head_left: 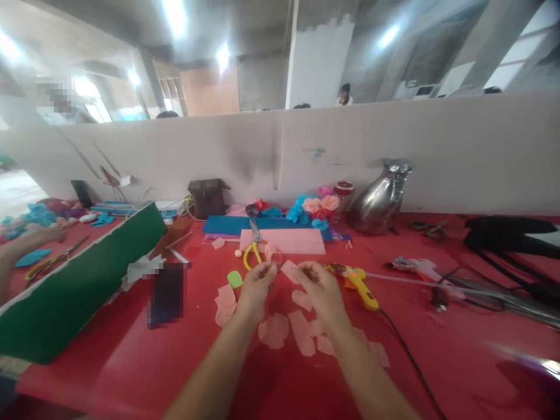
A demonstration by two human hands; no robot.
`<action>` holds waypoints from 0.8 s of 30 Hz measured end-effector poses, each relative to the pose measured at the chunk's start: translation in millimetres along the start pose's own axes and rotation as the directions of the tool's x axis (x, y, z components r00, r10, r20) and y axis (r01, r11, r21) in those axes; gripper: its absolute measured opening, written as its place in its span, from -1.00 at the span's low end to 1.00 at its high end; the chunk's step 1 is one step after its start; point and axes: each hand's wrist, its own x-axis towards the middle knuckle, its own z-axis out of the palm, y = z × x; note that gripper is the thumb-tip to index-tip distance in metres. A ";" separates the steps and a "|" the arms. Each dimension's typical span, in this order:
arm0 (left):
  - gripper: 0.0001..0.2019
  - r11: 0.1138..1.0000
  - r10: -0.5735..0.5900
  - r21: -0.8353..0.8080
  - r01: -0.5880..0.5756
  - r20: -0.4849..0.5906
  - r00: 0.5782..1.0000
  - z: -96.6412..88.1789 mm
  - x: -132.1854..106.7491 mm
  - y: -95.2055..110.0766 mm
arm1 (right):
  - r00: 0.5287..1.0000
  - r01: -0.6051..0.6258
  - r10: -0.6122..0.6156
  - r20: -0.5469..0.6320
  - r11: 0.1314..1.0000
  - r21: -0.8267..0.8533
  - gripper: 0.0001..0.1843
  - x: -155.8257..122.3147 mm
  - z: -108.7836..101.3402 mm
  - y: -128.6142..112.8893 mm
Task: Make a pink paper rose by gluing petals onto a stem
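My left hand (258, 286) is closed in a pinch, with a small pink crepe-paper flower (270, 251) at its fingertips; its lower end is hidden by the fingers. Close beside it, my right hand (321, 286) pinches a pink paper petal (289, 270) between thumb and forefinger. Yellow-handled scissors (251, 256) lie just beyond my left hand. Several loose pink petals (301, 335) are spread beneath my hands, and a small stack of petals (225, 303) lies to the left by a green paper piece (235, 279). Right of my right hand rests a yellow glue gun (363, 289).
Pink paper sheets (297, 240), a blue sheet (225, 226) and finished paper flowers (321, 205) lie behind. A steel jug (380, 198) stands back right. A green board (96, 280) borders the left, with another person's arm (21, 248) past it. The glue gun's cord (406, 350) trails forward.
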 end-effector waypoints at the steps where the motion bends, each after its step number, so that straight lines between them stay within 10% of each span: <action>1: -0.66 1.000 0.015 0.025 -0.015 -0.009 1.000 0.2 -0.4 -0.2 | 0.999 0.003 -0.002 -0.044 1.000 0.005 -0.75 2.2 -4.0 -0.3; 7: -0.67 0.993 0.053 0.104 -0.051 -0.015 0.998 0.9 -1.8 1.9 | 0.991 0.060 -0.056 -0.125 0.998 0.028 -0.73 10.6 -18.8 -2.4; 18: -0.70 0.999 0.003 0.034 -0.001 -0.057 0.998 2.5 -3.9 6.6 | 0.998 0.021 -0.026 0.062 0.996 0.083 -0.76 7.4 -24.3 -13.1; 24: -0.79 0.968 0.116 0.229 -0.100 -0.057 0.992 2.0 -3.2 3.9 | 0.936 0.300 -0.257 0.240 0.940 -0.164 -0.86 -1.7 -18.9 -16.5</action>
